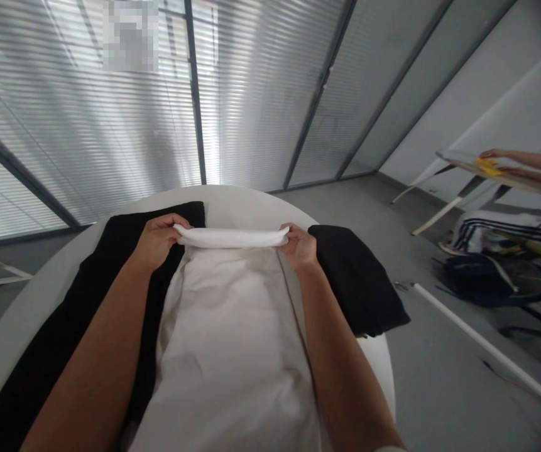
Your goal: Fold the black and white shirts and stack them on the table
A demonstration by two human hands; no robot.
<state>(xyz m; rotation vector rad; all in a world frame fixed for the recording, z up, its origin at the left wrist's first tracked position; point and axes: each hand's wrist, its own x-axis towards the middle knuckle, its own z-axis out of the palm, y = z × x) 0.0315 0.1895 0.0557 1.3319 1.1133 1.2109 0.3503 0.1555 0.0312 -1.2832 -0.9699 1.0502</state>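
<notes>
- Left hand (157,242): clamped on left end of the white cloth's rolled edge (231,236)
- Right hand (298,247): clamped on right end; hands well apart
- White cloth (227,351): lying flat on round white table (232,204), rolled edge at far end
- Black cloth (81,320): on table, left of white cloth
- Folded black cloth (357,279): on table, just right of white cloth
- Co-worker's hands (524,163): right of table, on a yellow item (489,166)
</notes>
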